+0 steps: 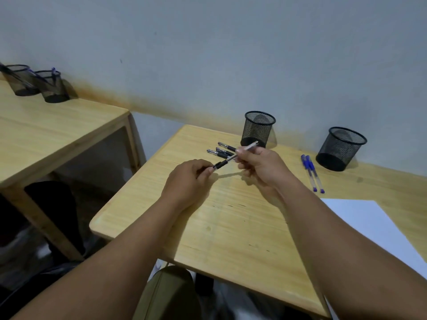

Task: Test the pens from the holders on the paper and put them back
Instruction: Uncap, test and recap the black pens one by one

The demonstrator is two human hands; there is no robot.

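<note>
**Black pen held two-handed above table, cap end in left fingers**

Fingers: left hand (189,175) has its fingers (203,170) pinched round the dark cap end of the black pen (233,156). Right hand (258,166) has its fingers (242,155) curled round the clear barrel further up. Both hands are grasping the same pen. Looks like the cap is about to come off or go on; can't tell which.

Pen location: in the air above the table (208,227), just on the near side of the left mesh holder (258,129).

Axis: long axis runs diagonally, with the low end toward the left hand and the high end rising toward the left mesh holder. Tip is hidden under the cap or the fingers, so I can't say which way the nib faces.

Around the left mesh holder: a few more black pens (220,151) lie on the table at its base, partly behind the held pen. Right mesh holder (342,147) stands well apart to its right, with two blue pens (312,173) lying near it. White paper (374,227) is further right and nearer the person. Both holders look empty.

Risks:
- A hard pull on the cap could jerk the hands apart and drop the cap or pen off the near table edge.
- The held pen hangs close over the loose black pens, so lowering it could knock them into rolling.
- The paper is well off to the right; uncapped travel there could mark the table.
- Tested and untested pens could get mixed in the pile.
</note>
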